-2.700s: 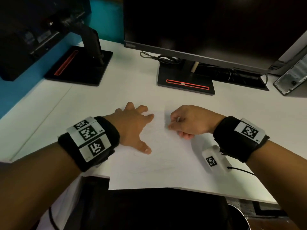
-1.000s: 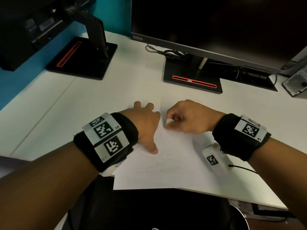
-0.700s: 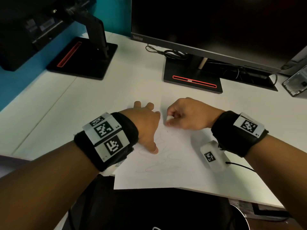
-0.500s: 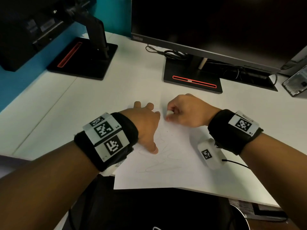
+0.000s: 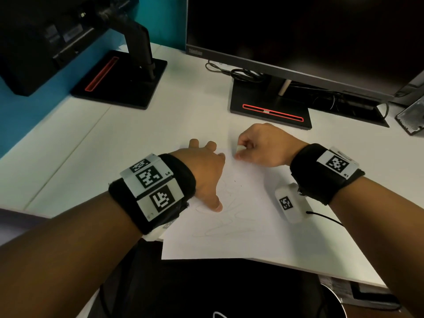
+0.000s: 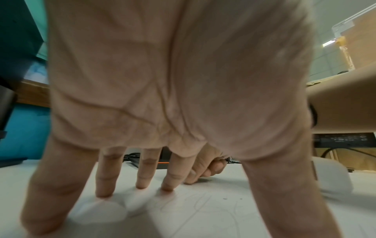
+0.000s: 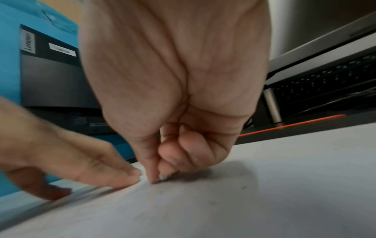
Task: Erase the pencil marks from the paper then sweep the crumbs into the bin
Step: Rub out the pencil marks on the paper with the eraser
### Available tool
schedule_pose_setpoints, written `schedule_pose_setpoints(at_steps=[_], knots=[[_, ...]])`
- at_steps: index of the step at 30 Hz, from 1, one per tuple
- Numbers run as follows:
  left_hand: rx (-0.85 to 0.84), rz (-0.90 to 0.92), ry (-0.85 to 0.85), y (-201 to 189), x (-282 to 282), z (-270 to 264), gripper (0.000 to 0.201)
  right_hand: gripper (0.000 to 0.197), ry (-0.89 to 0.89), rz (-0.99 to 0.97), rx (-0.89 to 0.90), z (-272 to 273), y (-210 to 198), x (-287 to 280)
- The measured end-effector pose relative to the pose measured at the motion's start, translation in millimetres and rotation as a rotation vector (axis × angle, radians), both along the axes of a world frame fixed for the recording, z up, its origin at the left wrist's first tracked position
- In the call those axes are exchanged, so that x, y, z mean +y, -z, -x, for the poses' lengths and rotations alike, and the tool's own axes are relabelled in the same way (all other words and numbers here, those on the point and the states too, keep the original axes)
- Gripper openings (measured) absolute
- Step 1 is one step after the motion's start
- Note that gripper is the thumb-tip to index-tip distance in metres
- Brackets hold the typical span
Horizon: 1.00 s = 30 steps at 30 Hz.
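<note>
A white sheet of paper (image 5: 252,239) lies on the white desk near its front edge, with faint pencil scribbles (image 5: 227,221) across its middle. My left hand (image 5: 206,171) lies spread on the paper's left part, fingers straight and fingertips (image 6: 167,187) pressing down. My right hand (image 5: 259,145) is curled at the paper's far edge and pinches a small white eraser (image 5: 240,148) between thumb and fingers. In the right wrist view the pinching fingertips (image 7: 154,178) touch the paper. A few dark eraser crumbs (image 5: 237,183) lie on the sheet.
A monitor on a black base (image 5: 270,106) stands behind the paper, with cables (image 5: 236,72) beside it. A second monitor stand (image 5: 119,81) is at the back left. A perforated metal object (image 5: 413,118) sits at the right edge. A round rim (image 5: 335,297) shows below the desk edge.
My right hand with the eraser has slid away from me, from mid-sheet toward the paper's far edge. The left hand has stayed pressed on the paper since 1 s ago.
</note>
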<state>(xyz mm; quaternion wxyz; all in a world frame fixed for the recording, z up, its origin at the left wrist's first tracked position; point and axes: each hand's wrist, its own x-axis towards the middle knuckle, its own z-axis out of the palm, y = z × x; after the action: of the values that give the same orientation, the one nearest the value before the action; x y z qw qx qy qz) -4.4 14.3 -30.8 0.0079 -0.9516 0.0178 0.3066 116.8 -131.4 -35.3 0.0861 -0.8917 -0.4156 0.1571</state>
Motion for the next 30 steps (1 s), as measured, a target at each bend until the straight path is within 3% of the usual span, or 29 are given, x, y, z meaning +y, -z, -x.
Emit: schedule_pose_setpoints(at_steps=[4, 8, 12, 17, 21, 26, 30], knots=[[0.003, -0.003, 0.003, 1, 0, 0, 0.108, 0.031, -0.041, -0.006, 0.092, 7, 5, 1], [-0.005, -0.017, 0.014, 2, 0, 1, 0.108, 0.028, 0.001, -0.019, 0.036, 0, 1, 2], [0.0, -0.005, 0.012, 2, 1, -1, 0.109, 0.031, -0.075, 0.021, 0.105, 8, 2, 3], [-0.007, -0.016, 0.018, 3, 1, 1, 0.11, 0.032, -0.006, -0.015, -0.006, 2, 1, 4], [-0.023, -0.025, 0.015, 5, 2, 2, 0.115, 0.03, -0.075, 0.039, 0.082, 12, 2, 3], [-0.012, -0.026, 0.016, 3, 2, 5, 0.114, 0.04, -0.019, -0.011, -0.063, 7, 2, 7], [-0.025, -0.021, 0.015, 4, 3, 4, 0.113, 0.029, -0.102, 0.046, 0.076, 21, -1, 5]])
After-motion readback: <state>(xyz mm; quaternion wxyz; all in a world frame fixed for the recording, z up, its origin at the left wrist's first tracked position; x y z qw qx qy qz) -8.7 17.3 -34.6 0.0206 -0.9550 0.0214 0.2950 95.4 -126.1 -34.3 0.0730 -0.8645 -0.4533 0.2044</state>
